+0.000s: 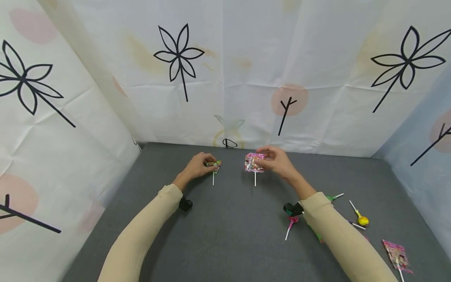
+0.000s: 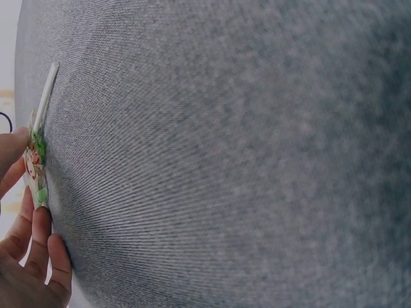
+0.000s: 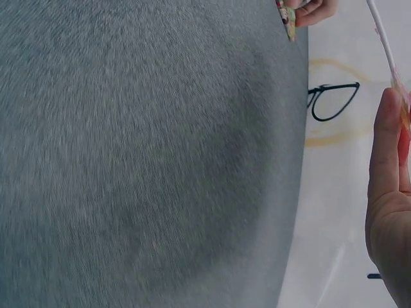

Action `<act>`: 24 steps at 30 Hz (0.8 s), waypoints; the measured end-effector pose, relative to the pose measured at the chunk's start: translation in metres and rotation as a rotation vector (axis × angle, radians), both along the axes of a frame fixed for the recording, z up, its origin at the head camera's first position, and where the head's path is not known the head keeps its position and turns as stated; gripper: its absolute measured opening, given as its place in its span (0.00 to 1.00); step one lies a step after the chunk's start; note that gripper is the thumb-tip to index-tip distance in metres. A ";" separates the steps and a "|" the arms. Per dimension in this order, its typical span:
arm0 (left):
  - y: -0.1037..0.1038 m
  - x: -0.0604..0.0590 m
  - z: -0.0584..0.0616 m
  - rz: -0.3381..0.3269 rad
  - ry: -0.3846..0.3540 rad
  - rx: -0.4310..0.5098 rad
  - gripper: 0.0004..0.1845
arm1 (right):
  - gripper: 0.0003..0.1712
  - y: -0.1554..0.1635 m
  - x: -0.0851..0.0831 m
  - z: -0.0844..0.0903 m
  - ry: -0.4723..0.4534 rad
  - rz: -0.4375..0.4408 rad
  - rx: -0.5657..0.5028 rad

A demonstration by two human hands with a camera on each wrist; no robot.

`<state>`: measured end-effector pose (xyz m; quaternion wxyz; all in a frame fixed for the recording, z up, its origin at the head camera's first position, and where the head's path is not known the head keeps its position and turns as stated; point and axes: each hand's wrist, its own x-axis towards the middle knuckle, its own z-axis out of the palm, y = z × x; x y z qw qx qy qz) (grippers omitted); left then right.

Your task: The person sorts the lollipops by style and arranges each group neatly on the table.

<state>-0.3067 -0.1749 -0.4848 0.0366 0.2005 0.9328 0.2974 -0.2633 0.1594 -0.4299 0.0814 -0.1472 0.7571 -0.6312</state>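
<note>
Nearby, behind the right forearm, loose lollipops (image 1: 360, 217) lie scattered on the grey tabletop (image 1: 232, 235). Farther out, left hand (image 1: 198, 166) pinches a green-wrapped lollipop (image 1: 214, 166) at its fingertips, stick toward the wrist. Right hand (image 1: 276, 161), just beside, grips a pink-wrapped lollipop (image 1: 253, 162), stick hanging down.

Our left hand (image 2: 26, 256) at the frame's left edge, fingers pinching a green-wrapped lollipop (image 2: 35, 163), its white stick (image 2: 46, 93) pointing up, lying against our grey fabric worktop (image 2: 244, 160).
</note>
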 end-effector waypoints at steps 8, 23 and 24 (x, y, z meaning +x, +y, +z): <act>0.000 -0.001 -0.001 0.000 0.002 0.004 0.13 | 0.22 -0.020 -0.009 -0.013 0.001 -0.016 -0.009; -0.001 -0.001 0.000 0.001 0.004 0.014 0.13 | 0.21 -0.064 -0.019 -0.037 -0.025 -0.074 0.001; -0.001 -0.001 -0.001 0.004 0.001 0.013 0.13 | 0.21 -0.066 -0.020 -0.039 -0.028 -0.077 -0.008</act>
